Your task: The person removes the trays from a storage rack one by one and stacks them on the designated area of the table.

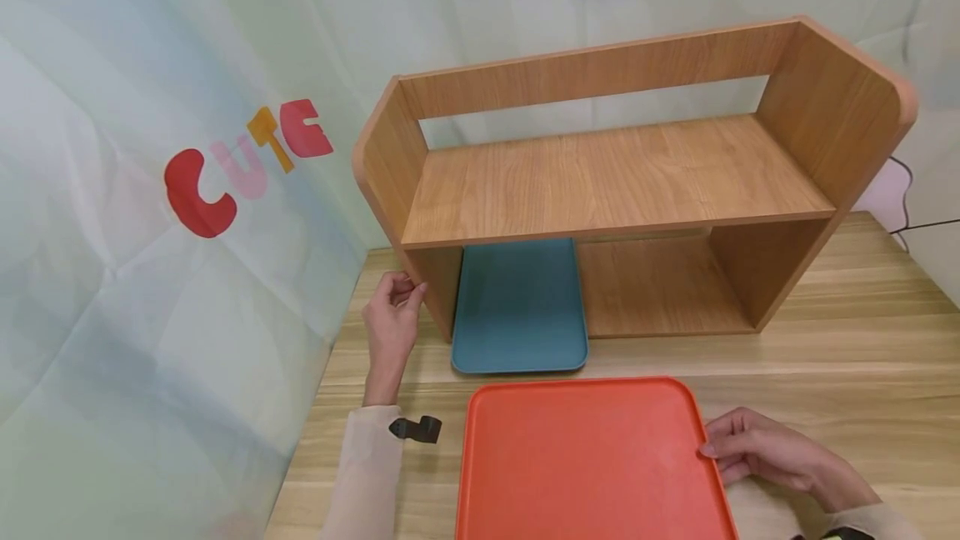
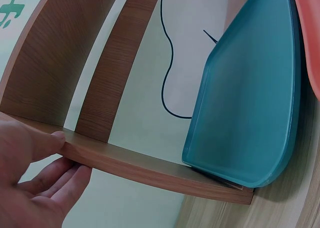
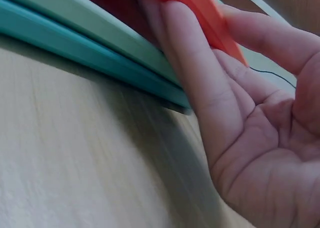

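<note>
A wooden two-tier shelf [image 1: 600, 182] stands on the table. My left hand [image 1: 392, 323] pinches the front edge of its left side panel, thumb on one face and fingers on the other in the left wrist view. Inside the lower tier, at the left, lies a teal-blue tray [image 1: 519, 307] whose front end sticks out past the shelf. In front of it is an orange-red tray [image 1: 585, 457], cut off by the bottom of the head view. My right hand [image 1: 772, 450] grips that tray's right rim, thumb above and fingers below.
Under the orange-red tray, the right wrist view shows the edges of a pale green tray [image 3: 95, 32] and a teal tray [image 3: 75, 50] stacked on the wood-grain table [image 1: 862, 390]. A cloth backdrop [image 1: 97, 273] with coloured letters borders the table at left and behind.
</note>
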Tool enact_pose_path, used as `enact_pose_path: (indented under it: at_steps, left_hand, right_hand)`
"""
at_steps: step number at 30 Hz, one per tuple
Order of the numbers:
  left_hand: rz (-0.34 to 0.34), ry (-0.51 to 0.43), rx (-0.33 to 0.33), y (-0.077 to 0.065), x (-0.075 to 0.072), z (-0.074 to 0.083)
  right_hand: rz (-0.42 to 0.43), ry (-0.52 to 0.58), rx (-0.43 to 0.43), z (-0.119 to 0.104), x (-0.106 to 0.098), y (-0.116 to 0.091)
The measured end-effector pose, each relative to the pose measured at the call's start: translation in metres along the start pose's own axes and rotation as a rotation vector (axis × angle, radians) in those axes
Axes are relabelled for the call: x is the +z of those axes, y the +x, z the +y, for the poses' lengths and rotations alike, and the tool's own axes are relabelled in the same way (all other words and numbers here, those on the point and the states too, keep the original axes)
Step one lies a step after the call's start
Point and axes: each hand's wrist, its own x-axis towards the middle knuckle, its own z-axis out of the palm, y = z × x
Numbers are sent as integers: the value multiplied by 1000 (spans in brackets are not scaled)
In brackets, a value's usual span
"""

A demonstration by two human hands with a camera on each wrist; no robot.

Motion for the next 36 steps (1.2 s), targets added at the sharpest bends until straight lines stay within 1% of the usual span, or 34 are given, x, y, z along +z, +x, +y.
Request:
enact_pose_path:
  at_steps: [3,5,7,10,12,14,16,19,22,28,36]
  left_hand:
    - [0,3,-1,0,0,0]
    - [-1,7,-4,0,0,1]
    - [0,8,-5,0,0,1]
    - [0,15,-8,0,0,1]
    - [-1,15,-9,0,0,1]
    - [-3,18,-10,0,0,1]
    - [-5,21,-10,0,0,1]
    - [-4,25,-6,0,0,0]
    - [-1,25,-1,0,0,0]
    - [-1,9,-4,0,0,0]
    - [4,2,6,0,0,0]
  right_hand:
    - [6,-44,14,-3,2,-1]
    - [38,-115,30,-6,4,-1]
    - [97,-215,48,-10,7,-2]
    - [209,-398,80,-16,13,-3]
    - [263,-502,93,-19,17,-2]
    - [295,-581,108,-22,21,-2]
    - [304,-636,112,-24,25,-2]
    - [319,-690,122,-26,30,-2]
    - [339,-722,148,-27,32,0]
    - [372,-742,190,-29,35,3]
    - [362,-755,199,-29,35,7]
